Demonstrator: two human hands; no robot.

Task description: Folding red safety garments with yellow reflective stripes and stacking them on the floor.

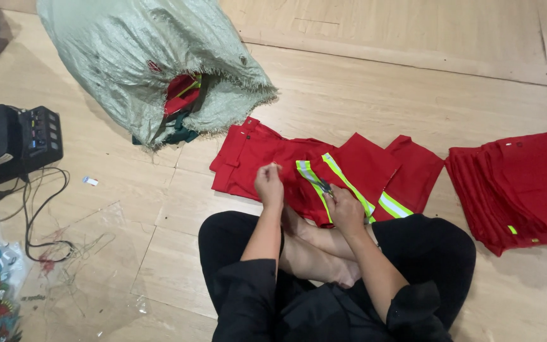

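Seated cross-legged on wood floor (362, 95), black clothing. Red trousers (362, 161) with reflective yellow-green stripes spread flat just ahead of the knees, at 12 o'clock from the lap. Left hand (269, 183) closed, fingertips pinched on something too small to identify, raised just above the red cloth. Right hand (344, 209) closed around small metal snips (323, 186), tips touching a stripe. Stack of folded red garments (520, 190) at 3 o'clock, well apart. Woven green sack (147, 57) at 11 o'clock, mouth open, red cloth showing inside. Black device (14, 142) with cables at 9 o'clock.
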